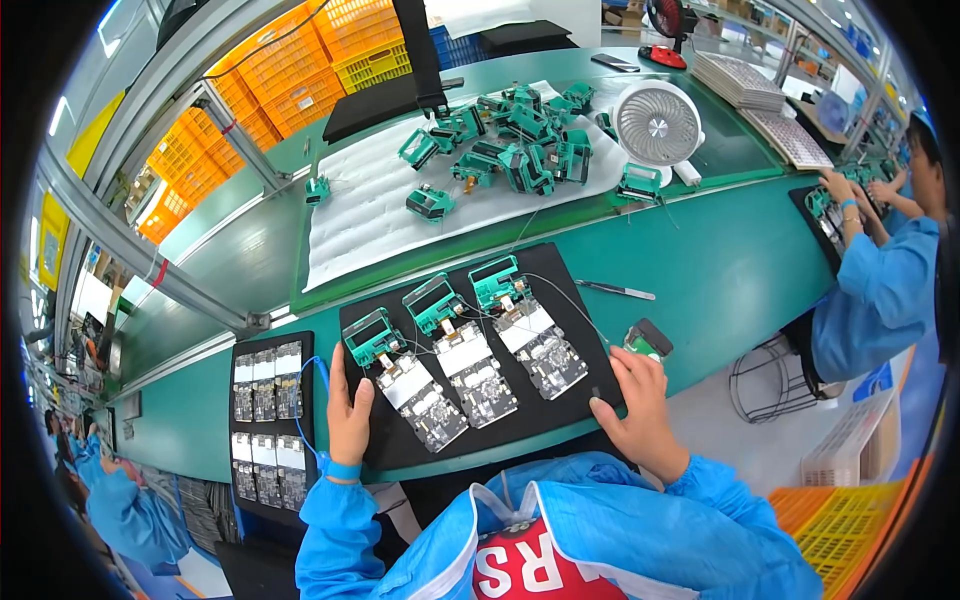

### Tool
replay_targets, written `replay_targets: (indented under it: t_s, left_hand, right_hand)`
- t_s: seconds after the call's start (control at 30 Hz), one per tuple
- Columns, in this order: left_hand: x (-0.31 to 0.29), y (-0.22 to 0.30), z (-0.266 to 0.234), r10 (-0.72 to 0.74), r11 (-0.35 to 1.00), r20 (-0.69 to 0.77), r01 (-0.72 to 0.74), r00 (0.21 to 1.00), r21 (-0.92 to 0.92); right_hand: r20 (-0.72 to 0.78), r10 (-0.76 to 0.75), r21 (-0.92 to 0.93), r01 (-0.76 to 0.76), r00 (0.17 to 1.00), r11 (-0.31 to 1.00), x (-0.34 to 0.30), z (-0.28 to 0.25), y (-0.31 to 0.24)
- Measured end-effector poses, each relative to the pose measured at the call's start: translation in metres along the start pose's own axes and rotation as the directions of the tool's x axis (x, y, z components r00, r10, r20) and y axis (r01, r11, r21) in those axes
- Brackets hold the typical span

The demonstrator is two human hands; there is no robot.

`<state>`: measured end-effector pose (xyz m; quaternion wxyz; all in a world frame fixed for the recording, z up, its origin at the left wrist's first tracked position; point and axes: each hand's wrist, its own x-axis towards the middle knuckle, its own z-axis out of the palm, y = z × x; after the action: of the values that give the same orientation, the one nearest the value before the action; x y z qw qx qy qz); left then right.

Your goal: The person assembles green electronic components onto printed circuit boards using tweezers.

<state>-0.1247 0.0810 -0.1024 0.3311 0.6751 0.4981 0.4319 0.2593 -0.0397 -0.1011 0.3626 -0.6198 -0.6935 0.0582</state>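
Note:
A black foam board lies before me at the front edge of the bench. My left hand is closed on its left side, thumb on top. At the right side my right hand grips the same board, its thumb over the corner. Three circuit boards rest on the foam in a slanting row. A green plastic frame sits at the far end of each, with thin wires trailing across. Just beyond my right fingertips is a small black and green part.
Tweezers lie behind the foam board. A heap of green frames covers a white foam sheet farther back, beside a white fan. Another black tray with circuit boards stands left. A co-worker works at right.

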Motion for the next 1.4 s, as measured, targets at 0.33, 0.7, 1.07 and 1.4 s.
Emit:
replay_targets:
  t_s: [0.33,0.7,1.07,1.4]
  left_hand:
    - [0.004,0.0,-0.004,-0.194,0.902,-0.053,0.157,0.98,-0.401]
    - [0.005,0.001,-0.007,-0.24,0.86,-0.081,0.173,0.967,-0.48]
    - [-0.02,0.093,0.016,-0.056,0.735,0.047,0.073,0.997,-0.675]
    - [-0.052,0.095,-0.024,0.086,0.79,0.173,0.039,0.981,-0.611]
  right_hand:
    - [0.318,0.248,0.934,-0.348,0.915,0.086,0.017,0.02,-0.047]
    - [0.504,0.155,0.85,-0.52,0.85,0.089,0.024,0.036,-0.055]
    - [0.349,0.365,0.869,-0.152,0.863,-0.47,-0.005,0.023,0.009]
    - [-0.203,0.752,0.974,0.209,0.627,0.089,-0.033,-0.118,0.167]
